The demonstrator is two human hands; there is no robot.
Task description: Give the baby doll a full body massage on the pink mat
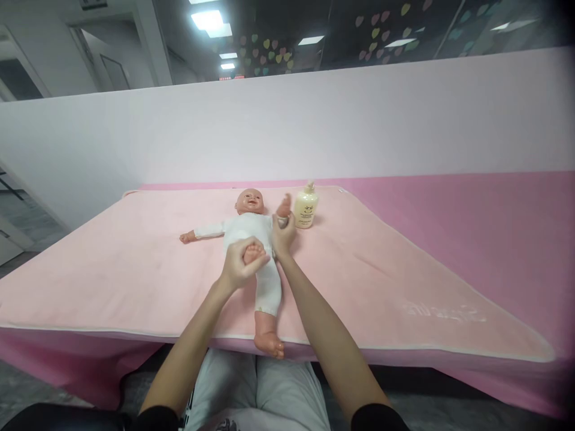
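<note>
A baby doll with a white cloth body lies on its back on a pink towel, head toward the far edge. My left hand is closed around one raised foot of the doll, its toes showing between thumb and fingers. With my right hand I grip the doll's arm near the wrist, and the doll's hand points up above my fingers. The doll's other arm stretches out to the left. Its other leg lies straight toward me, the foot at the table's front edge.
A pale yellow pump bottle stands upright just right of my right hand. Under the towel is a pink table cover. A white partition wall rises behind, with dark glass above it.
</note>
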